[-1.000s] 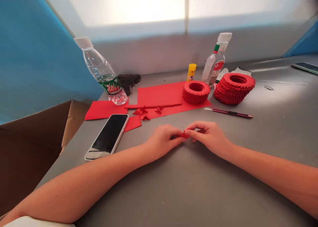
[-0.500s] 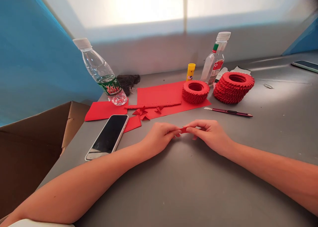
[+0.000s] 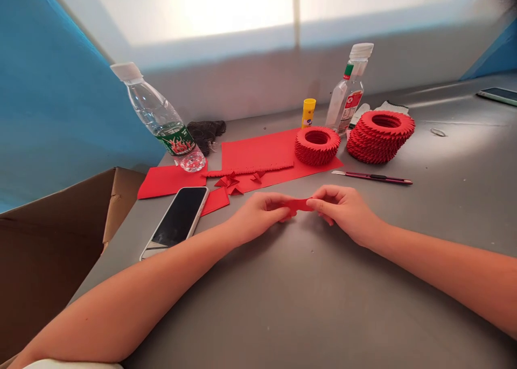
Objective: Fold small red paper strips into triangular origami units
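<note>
A small piece of red paper (image 3: 301,204) is stretched between my two hands, just above the grey table. My left hand (image 3: 264,214) pinches its left end, partly covering it. At the other end, the thumb and fingers of my right hand (image 3: 343,211) are closed on the paper. Beyond my hands lie several small folded red paper triangles (image 3: 229,180) and a long row of joined folded pieces (image 3: 254,171). They rest by and on red paper sheets (image 3: 258,149).
Two rings of folded red paper (image 3: 317,145) (image 3: 380,137) stand behind my right hand, near a craft knife (image 3: 371,178). Farther back are a glue stick (image 3: 308,113) and clear bottles (image 3: 349,91) (image 3: 159,121). A phone (image 3: 175,218) lies by my left forearm; a cardboard box (image 3: 52,239) is beyond the table edge.
My right hand has shifted slightly right and up, away from the left. More of the red paper now shows between my fingers. The view has tilted a little.
</note>
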Available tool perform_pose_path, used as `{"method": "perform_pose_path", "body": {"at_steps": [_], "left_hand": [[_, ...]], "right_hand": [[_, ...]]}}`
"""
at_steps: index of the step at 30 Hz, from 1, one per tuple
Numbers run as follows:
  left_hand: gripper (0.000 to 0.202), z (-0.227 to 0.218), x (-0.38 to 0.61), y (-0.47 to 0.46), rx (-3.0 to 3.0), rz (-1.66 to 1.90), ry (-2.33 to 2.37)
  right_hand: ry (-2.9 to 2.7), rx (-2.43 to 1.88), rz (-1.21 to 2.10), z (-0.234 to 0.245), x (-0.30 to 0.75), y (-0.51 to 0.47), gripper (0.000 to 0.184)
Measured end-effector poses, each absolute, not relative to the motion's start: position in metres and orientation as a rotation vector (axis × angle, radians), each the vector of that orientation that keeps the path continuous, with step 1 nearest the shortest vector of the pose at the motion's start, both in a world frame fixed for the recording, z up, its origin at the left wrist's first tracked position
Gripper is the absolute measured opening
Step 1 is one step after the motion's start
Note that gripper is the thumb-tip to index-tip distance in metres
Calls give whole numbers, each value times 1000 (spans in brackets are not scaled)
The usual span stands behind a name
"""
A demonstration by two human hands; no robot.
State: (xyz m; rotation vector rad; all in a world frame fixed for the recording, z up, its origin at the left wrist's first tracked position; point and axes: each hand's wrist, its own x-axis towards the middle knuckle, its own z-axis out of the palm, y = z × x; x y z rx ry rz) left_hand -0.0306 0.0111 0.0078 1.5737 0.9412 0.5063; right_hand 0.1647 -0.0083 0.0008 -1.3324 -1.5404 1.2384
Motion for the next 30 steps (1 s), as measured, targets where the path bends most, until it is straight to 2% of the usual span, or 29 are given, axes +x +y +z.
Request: {"method": "perform_pose_path", "body": {"at_steps": [5, 7, 10, 14, 19, 30], "left_hand": [[37, 8, -34, 8, 2024, 478, 1160], [36, 7, -33, 6, 2372, 486, 1215], [25, 3, -32, 5, 2731, 450, 1126], [23, -4, -30, 4, 2781, 390, 1085], [26, -5, -31, 4, 2803, 399, 1092], [25, -7, -30, 4, 2851, 378, 1110]], "right_hand": [[-1659, -1459, 1203, -2, 167, -5, 24], [-1815, -1492, 1066, -4, 167, -4, 20], [-2034, -1442, 719, -7, 166, -4, 14], [-2214, -1381, 413, -13, 166, -5, 13], [-2412, -1205, 133, -19, 171, -9, 22], [-2721, -740, -129, -17, 180, -5, 32]]}}
